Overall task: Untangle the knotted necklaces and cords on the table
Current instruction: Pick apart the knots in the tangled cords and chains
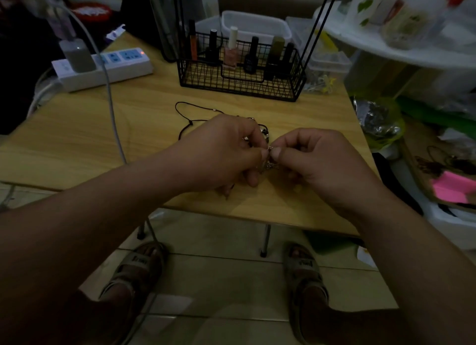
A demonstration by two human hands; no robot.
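pinch: left hand (pixel 221 148) + right hand (pixel 316 161) on fine metal chain (pixel 270 165) | black cord (pixel 191 123) (looped) | woodgrain table (pixel 103 138)

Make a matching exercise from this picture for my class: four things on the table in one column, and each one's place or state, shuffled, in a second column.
Things
1. power strip
2. wire basket
3. black cord
4. thin chain

Places or states
A. pinched between the left hand and the right hand
B. holds nail polish bottles
C. lies looped on the table, beyond the hands
D. has a charger plugged in

Pairs: 1-D, 2-B, 3-C, 4-A
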